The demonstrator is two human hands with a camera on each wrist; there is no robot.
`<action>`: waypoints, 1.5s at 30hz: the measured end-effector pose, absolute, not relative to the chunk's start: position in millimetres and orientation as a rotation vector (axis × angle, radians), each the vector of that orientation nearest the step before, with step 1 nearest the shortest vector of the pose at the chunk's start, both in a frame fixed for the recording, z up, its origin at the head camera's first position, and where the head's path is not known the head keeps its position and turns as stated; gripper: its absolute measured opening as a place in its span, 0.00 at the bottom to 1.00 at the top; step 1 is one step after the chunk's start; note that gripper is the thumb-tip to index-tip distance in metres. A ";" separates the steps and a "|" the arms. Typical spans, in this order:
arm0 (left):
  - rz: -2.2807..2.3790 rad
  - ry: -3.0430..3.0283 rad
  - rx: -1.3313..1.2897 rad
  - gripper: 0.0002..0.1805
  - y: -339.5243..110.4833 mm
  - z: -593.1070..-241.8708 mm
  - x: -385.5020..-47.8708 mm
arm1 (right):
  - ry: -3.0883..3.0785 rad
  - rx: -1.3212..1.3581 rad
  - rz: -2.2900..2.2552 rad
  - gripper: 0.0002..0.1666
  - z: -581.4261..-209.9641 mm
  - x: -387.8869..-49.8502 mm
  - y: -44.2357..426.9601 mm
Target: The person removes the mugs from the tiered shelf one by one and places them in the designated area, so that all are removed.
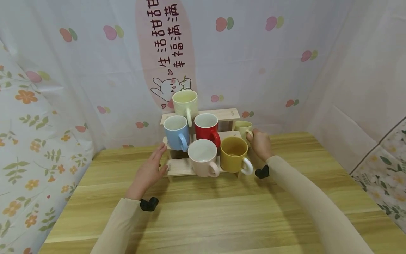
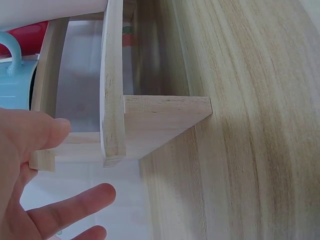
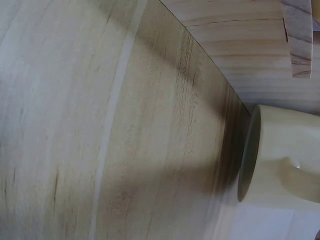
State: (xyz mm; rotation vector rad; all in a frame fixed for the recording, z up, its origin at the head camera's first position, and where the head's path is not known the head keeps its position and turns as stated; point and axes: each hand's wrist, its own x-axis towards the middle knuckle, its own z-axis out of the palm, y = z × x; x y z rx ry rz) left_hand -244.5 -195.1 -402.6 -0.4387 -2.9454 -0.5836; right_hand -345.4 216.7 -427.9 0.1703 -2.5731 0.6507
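At the right end of a wooden three-tier rack, my right hand pinches the handle of a pale yellow mug. The same mug shows at the right edge of the right wrist view, beside the rack's side panel, its base toward the table. My left hand is by the rack's left end, fingers spread and holding nothing. In the left wrist view, its thumb lies near the middle tier; whether it touches is unclear. A light blue mug is close to its fingertips.
A light green mug stands on the top tier. Beside the blue mug is a red mug. The front tier bears a pale pink mug and a mustard mug. The wood-grain table ends at a printed curtain.
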 end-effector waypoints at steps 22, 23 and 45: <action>-0.604 -2.910 -0.432 0.40 -195.1 -404.0 -248.2 | -2.611 0.134 0.730 0.17 -436.2 -342.4 202.8; -0.603 -2.908 -0.430 0.40 -195.0 -404.0 -248.2 | -2.625 0.137 0.724 0.17 -436.4 -342.0 203.1; -0.609 -2.939 -0.408 0.40 -193.0 -404.8 -245.3 | -2.764 0.293 0.749 0.07 -442.2 -332.2 200.4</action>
